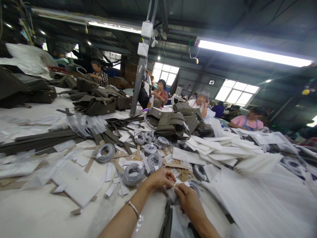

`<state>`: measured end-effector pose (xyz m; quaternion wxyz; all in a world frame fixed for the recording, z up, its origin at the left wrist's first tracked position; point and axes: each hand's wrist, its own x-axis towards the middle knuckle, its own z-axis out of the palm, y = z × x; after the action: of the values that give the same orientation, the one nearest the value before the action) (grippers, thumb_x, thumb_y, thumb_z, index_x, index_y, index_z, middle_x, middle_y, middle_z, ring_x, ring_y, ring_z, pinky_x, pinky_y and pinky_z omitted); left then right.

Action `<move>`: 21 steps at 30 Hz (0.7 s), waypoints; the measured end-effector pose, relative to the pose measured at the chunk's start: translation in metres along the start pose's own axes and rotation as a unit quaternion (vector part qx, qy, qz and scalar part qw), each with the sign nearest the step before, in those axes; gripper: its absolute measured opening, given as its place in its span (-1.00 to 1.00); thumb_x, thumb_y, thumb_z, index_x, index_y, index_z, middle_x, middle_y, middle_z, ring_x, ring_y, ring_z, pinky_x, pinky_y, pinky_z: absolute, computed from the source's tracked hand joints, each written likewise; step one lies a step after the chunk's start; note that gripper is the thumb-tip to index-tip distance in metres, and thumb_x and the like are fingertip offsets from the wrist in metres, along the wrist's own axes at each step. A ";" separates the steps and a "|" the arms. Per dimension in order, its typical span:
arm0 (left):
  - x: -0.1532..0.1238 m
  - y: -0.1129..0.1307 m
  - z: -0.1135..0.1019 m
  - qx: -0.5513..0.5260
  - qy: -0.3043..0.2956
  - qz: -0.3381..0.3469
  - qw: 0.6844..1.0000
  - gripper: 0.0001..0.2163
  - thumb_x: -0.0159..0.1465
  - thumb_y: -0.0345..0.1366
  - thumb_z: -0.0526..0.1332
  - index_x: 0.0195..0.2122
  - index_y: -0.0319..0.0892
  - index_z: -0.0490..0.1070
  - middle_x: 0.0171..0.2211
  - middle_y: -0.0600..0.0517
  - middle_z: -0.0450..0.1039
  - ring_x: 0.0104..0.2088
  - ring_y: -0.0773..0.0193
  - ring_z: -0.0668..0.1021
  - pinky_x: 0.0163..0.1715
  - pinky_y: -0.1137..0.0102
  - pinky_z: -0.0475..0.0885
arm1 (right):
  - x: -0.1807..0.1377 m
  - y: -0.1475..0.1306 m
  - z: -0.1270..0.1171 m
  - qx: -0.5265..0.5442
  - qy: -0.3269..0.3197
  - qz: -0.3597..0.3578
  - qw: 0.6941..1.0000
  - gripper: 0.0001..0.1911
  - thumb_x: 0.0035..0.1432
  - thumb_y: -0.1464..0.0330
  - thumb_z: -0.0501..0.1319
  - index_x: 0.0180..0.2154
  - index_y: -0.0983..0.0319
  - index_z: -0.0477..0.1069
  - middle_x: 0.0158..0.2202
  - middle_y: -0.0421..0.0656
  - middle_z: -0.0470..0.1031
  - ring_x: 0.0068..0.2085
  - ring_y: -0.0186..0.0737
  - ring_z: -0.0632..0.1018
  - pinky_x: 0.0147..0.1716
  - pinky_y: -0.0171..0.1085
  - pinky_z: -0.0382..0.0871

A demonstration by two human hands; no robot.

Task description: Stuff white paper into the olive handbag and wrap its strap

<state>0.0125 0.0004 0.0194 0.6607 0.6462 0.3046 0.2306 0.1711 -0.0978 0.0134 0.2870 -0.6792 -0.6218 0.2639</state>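
Near the front of the table, my left hand (162,178) and my right hand (187,198) meet with bent fingers and thumbs pinched together. Between the fingertips is a small whitish wrapping (171,194), partly hidden, at the upper end of a dark olive strap (167,219). The strap runs down toward me, with clear plastic beside it. Just left of my left hand lies a coiled grey cord or strap (133,174), bound into a ring. Another coil (195,190) shows partly behind my right hand.
Dark straps (49,140) and olive bags (96,104) cover the left and back. White foam sheets (247,185) spread over the right. Cardboard strips (183,174) and several coils (105,152) lie in the middle. A metal post (138,84) rises behind; several people sit across the table.
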 end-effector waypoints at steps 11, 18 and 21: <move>0.002 -0.003 -0.006 0.048 -0.027 -0.048 0.997 -0.81 -0.04 -0.30 0.40 -0.44 -0.21 0.43 -0.62 0.22 0.34 -0.63 0.45 0.36 -0.62 0.53 0.23 | -0.001 -0.004 0.001 0.039 0.066 -0.006 0.997 -0.67 0.17 0.11 0.10 -0.21 0.18 0.47 -0.43 -0.13 0.54 -0.52 -0.17 0.51 -0.60 -0.29 0.33; -0.005 0.001 -0.018 0.021 -0.115 -0.100 0.988 -0.79 -0.04 -0.22 0.37 -0.51 -0.18 0.38 -0.64 0.16 0.39 -0.61 0.33 0.50 -0.60 0.47 0.39 | -0.001 -0.014 -0.002 0.046 0.028 -0.026 0.998 -0.55 0.10 0.10 0.18 -0.06 0.20 0.53 -0.44 -0.17 0.55 -0.49 -0.16 0.51 -0.49 -0.25 0.39; -0.003 -0.002 -0.019 0.015 -0.135 -0.114 0.984 -0.78 -0.14 -0.29 0.42 -0.52 -0.18 0.39 -0.60 0.12 0.47 -0.56 0.28 0.55 -0.56 0.45 0.45 | -0.003 -0.021 -0.003 0.013 0.034 -0.043 0.998 -0.60 0.03 0.16 0.24 -0.12 0.21 0.57 -0.39 -0.16 0.57 -0.44 -0.14 0.51 -0.40 -0.24 0.38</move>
<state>-0.0027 0.0118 0.0181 0.7079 0.6424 0.2873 0.0598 0.1588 -0.0993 0.0303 0.3278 -0.6566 -0.6368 0.2363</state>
